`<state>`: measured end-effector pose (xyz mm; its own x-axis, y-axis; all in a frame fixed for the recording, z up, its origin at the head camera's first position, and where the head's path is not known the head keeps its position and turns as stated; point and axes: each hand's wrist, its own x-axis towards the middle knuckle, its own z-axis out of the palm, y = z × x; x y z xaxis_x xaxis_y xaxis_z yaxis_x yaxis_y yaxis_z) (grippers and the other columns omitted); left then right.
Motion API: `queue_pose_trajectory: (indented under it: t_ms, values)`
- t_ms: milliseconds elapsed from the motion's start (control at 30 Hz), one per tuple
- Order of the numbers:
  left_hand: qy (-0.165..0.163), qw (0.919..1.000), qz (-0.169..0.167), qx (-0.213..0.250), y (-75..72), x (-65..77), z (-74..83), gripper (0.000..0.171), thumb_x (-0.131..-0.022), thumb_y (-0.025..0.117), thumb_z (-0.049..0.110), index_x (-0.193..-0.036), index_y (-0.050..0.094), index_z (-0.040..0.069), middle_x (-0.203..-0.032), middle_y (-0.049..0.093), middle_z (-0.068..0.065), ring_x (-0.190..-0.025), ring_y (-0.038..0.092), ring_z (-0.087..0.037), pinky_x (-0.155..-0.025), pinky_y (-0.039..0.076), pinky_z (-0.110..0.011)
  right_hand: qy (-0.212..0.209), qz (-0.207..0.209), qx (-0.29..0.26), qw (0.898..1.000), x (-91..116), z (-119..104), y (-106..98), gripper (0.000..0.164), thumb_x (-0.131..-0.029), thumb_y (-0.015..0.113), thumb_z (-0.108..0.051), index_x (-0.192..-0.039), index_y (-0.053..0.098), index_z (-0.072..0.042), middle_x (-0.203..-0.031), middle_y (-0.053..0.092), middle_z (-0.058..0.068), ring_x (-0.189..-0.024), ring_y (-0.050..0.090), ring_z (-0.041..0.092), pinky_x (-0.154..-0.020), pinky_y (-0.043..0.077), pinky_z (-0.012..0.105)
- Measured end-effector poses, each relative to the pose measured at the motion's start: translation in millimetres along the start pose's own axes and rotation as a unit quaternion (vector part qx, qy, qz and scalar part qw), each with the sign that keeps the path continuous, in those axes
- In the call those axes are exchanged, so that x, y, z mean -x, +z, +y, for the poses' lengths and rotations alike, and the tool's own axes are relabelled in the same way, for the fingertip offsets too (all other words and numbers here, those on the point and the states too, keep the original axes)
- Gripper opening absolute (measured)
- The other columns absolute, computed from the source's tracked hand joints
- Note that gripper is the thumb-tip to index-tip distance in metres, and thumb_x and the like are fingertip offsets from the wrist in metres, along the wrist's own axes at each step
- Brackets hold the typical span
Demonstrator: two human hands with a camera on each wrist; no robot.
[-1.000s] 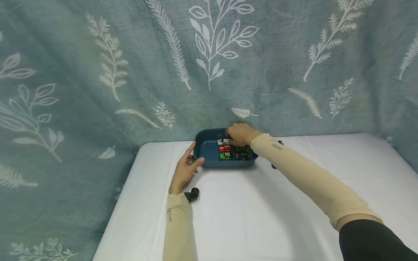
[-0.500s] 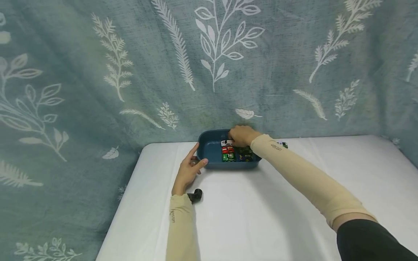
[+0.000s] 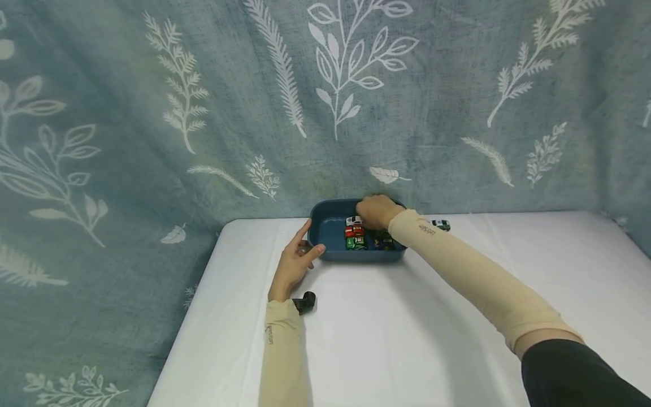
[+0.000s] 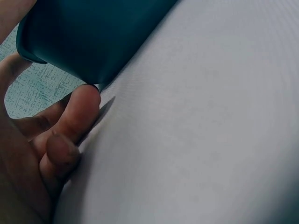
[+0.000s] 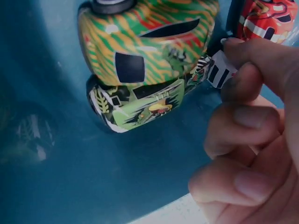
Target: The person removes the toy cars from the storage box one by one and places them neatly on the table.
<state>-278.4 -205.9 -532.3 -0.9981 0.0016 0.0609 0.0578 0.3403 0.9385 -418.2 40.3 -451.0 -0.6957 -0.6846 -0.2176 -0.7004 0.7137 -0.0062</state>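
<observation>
Fingers [image 5: 219,130] of the right hand [image 3: 377,210] are curling and pinching a white car [image 5: 221,69] with black marks, hiding its end, while the left hand [image 3: 292,263] is spreading wide against the blue tub [image 3: 361,256] around the car. A red car [image 3: 354,231] and a green car [image 3: 356,243] are sitting in line with it, and darker cars [image 3: 385,243] beside them are looking dim. Farther right, another car [image 3: 441,224] is peeking out from behind a sleeve [image 3: 473,277].

Free room in tray [image 3: 329,234], left of cars [image 3: 354,231]
</observation>
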Motion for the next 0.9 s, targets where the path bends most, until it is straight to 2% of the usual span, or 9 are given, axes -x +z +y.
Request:
queue_pose_trajectory:
  t_ms: [67, 167, 267, 333, 433, 533, 633, 700, 900]
  values:
    - [0.002, 1.0, 0.002, 0.001, 1.2, -0.4, 0.6, 0.079, -0.098, 0.078, 0.038, -0.165, 0.038, 0.04, -0.114, 0.062, -0.015, -0.065, 0.059, -0.019, -0.063, 0.052, -0.03, -0.005, 0.001, 0.004, 1.0, 2, 1, -1, 0.024, -0.105, 0.067, -0.015, -0.081, 0.072, -0.011, -0.072, 0.066, 0.006, -0.065, 0.061, 0.019, -0.065, 0.052, 0.039]
    - [0.001, 1.0, -0.003, 0.0, 2.9, -0.4, 1.0, 0.079, -0.099, 0.078, 0.038, -0.166, 0.037, 0.039, -0.115, 0.062, -0.016, -0.065, 0.059, -0.018, -0.063, 0.052, -0.03, -0.007, 0.002, 0.011, 1.0, 5, 2, -3, 0.02, -0.106, 0.066, -0.016, -0.088, 0.072, -0.01, -0.076, 0.068, 0.006, -0.067, 0.064, 0.02, -0.066, 0.056, 0.04]
    - [-0.004, 1.0, -0.001, -0.004, 3.2, 0.5, 2.3, 0.079, -0.098, 0.078, 0.038, -0.166, 0.037, 0.039, -0.115, 0.063, -0.016, -0.066, 0.059, -0.019, -0.063, 0.052, -0.029, -0.002, 0.011, 0.014, 1.0, 10, 2, -9, 0.013, -0.106, 0.065, -0.018, -0.103, 0.072, -0.007, -0.088, 0.072, 0.009, -0.079, 0.071, 0.025, -0.074, 0.062, 0.046]
    - [-0.004, 1.0, 0.003, -0.006, 2.4, 1.1, 3.1, 0.079, -0.098, 0.079, 0.037, -0.165, 0.038, 0.039, -0.115, 0.063, -0.017, -0.065, 0.06, -0.02, -0.063, 0.052, -0.03, 0.001, 0.02, 0.019, 1.0, 14, 1, -15, 0.016, -0.107, 0.065, -0.018, -0.113, 0.07, -0.005, -0.098, 0.074, 0.012, -0.088, 0.073, 0.029, -0.079, 0.063, 0.049]
    - [-0.004, 0.9999, 0.009, -0.009, 1.0, 1.1, 3.8, 0.079, -0.098, 0.079, 0.037, -0.165, 0.038, 0.04, -0.113, 0.063, -0.017, -0.065, 0.06, -0.022, -0.064, 0.052, -0.03, 0.008, 0.038, 0.031, 0.999, 22, -2, -26, 0.022, -0.106, 0.066, -0.016, -0.122, 0.068, -0.002, -0.112, 0.072, 0.017, -0.103, 0.071, 0.034, -0.085, 0.062, 0.051]
    - [-0.002, 1.0, 0.007, -0.006, 0.6, 0.7, 3.3, 0.079, -0.098, 0.078, 0.038, -0.165, 0.038, 0.04, -0.113, 0.062, -0.017, -0.065, 0.06, -0.021, -0.065, 0.052, -0.031, 0.017, 0.047, 0.045, 0.998, 32, -3, -35, 0.026, -0.106, 0.067, -0.016, -0.127, 0.066, -0.001, -0.123, 0.065, 0.02, -0.114, 0.064, 0.037, -0.086, 0.061, 0.05]
    - [-0.003, 1.0, 0.003, -0.004, 0.4, 0.6, 3.3, 0.078, -0.099, 0.078, 0.039, -0.165, 0.037, 0.041, -0.114, 0.061, -0.016, -0.066, 0.06, -0.02, -0.065, 0.052, -0.031, 0.02, 0.05, 0.044, 0.998, 43, -4, -43, 0.027, -0.106, 0.066, -0.015, -0.128, 0.064, 0.0, -0.127, 0.059, 0.023, -0.116, 0.057, 0.039, -0.085, 0.06, 0.05]
    - [-0.002, 1.0, 0.001, -0.003, 0.0, 0.8, 3.5, 0.079, -0.099, 0.078, 0.038, -0.165, 0.037, 0.041, -0.115, 0.06, -0.016, -0.066, 0.06, -0.02, -0.065, 0.053, -0.031, 0.018, 0.054, 0.044, 0.997, 50, -2, -47, 0.028, -0.106, 0.066, -0.015, -0.129, 0.063, 0.001, -0.129, 0.059, 0.023, -0.119, 0.057, 0.039, -0.09, 0.058, 0.05]
    - [0.003, 1.0, -0.001, 0.007, 0.7, 0.5, 2.4, 0.078, -0.099, 0.078, 0.038, -0.165, 0.037, 0.04, -0.118, 0.06, -0.018, -0.067, 0.06, -0.021, -0.065, 0.053, -0.031, 0.023, 0.083, 0.034, 0.996, 70, 14, -45, 0.016, -0.105, 0.068, -0.014, -0.117, 0.066, -0.003, -0.115, 0.07, 0.016, -0.112, 0.067, 0.036, -0.091, 0.059, 0.051]
